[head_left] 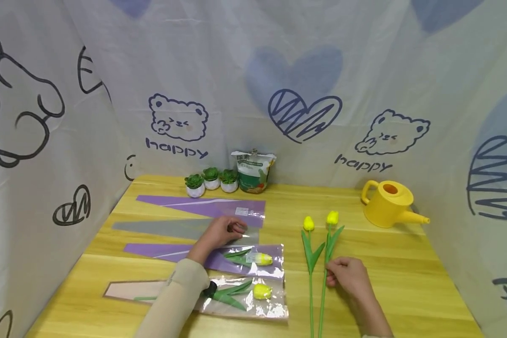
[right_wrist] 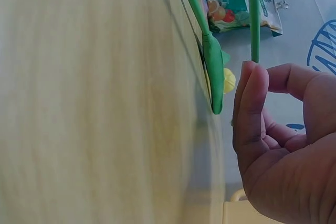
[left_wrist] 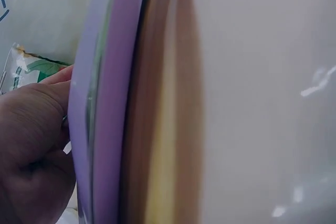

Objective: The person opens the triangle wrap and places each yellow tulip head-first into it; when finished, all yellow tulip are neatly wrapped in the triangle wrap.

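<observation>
My right hand (head_left: 349, 277) pinches the green stem of a yellow tulip (head_left: 332, 218) between thumb and fingers; the right wrist view shows that stem (right_wrist: 254, 19) at the fingertips. Just left of it lies a second yellow tulip (head_left: 308, 223). My left hand (head_left: 225, 231), fingers curled, pinches the grey flower sleeve (head_left: 165, 229) near its wide end. In the left wrist view, a purple sleeve (left_wrist: 113, 103) hides the fingertips. Under the left forearm lie a purple sleeve (head_left: 274, 251) and a clear, pale one (head_left: 279, 307), each holding a yellow tulip.
Another purple sleeve (head_left: 198, 203) lies beyond the grey one. At the back stand several small potted succulents (head_left: 211, 178) and a clipped green-and-white bag (head_left: 253, 173). A yellow watering can (head_left: 388, 204) is at the back right. Printed fabric (head_left: 236, 61) walls the table.
</observation>
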A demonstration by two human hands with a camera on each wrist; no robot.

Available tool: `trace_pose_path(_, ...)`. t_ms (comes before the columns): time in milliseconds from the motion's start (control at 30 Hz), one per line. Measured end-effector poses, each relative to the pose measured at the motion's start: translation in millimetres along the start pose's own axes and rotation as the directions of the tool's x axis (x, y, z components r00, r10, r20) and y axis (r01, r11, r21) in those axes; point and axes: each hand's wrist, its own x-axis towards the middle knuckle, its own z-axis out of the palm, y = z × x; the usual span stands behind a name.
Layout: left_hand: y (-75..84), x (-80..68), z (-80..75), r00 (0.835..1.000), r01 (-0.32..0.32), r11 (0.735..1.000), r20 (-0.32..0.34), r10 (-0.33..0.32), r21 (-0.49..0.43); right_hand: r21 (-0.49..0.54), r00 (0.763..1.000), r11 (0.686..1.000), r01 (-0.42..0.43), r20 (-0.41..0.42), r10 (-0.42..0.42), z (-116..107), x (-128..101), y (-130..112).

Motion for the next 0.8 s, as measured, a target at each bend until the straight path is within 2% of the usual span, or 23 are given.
trace_pose_path(233,0.5,0.0,-1.0,0.999,-0.034,0.999,-0.005,0.034,0.033,0.023,1.0,1.0,0.004,0.004,-0.004,-0.4,0.1,-1.1)
trace_pose_path(433,-0.1,1.4,0.6,0.999,-0.027,0.999,-0.018,0.028,0.02,0.023,1.0,1.0,0.007,-0.003,-0.006,-0.2,1.0,-0.5)
trace_pose_path(633,2.2,2.4,3.0,0.999,-0.022,0.997,-0.042,0.025,0.071,0.012,1.0,1.0,0.019,0.005,-0.019,1.1,2.8,1.7)
trace_pose_path(800,-0.6,1.4,4.0,0.998,-0.009,1.0,-0.068,0.01,0.013,0.008,1.0,1.0,0.022,0.002,-0.022,1.2,3.5,3.0)
